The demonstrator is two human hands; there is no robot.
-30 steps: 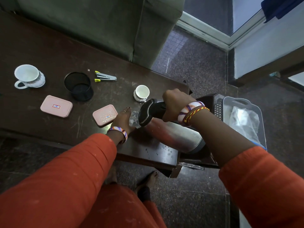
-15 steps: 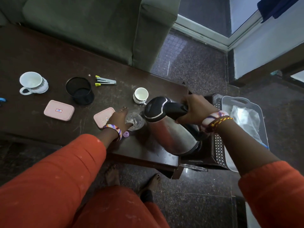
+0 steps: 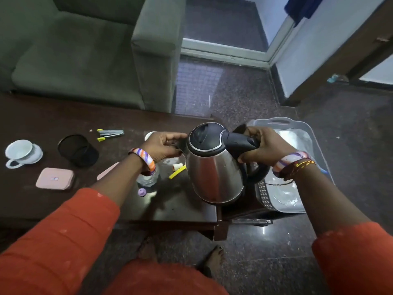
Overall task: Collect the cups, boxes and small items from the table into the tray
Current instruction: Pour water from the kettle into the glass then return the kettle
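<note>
My right hand point(image 3: 264, 145) grips the black handle of a steel kettle point(image 3: 214, 171), held upright over the right end of the dark table point(image 3: 42, 124). My left hand point(image 3: 162, 146) is curled against the kettle's spout side. On the table lie a white cup on a saucer point(image 3: 20, 153), a black mesh cup point(image 3: 77, 151), a pink box point(image 3: 54, 178), a second pink box point(image 3: 107, 171) half under my forearm, grey-yellow clips point(image 3: 110, 134), a clear bottle point(image 3: 147, 179), a purple cap point(image 3: 142, 192) and a yellow strip point(image 3: 177, 173). The grey tray point(image 3: 270, 121) stands right of the table.
A green sofa point(image 3: 85, 50) stands behind the table. A dark perforated basket point(image 3: 263, 196) sits between table and tray. A small white cup point(image 3: 148, 135) peeks out behind my left hand. My feet point(image 3: 213, 260) are on the stone floor below the table's edge.
The kettle went from tilted over the clear bottle to upright and higher. My left hand let go of the bottle and moved up to the kettle's spout.
</note>
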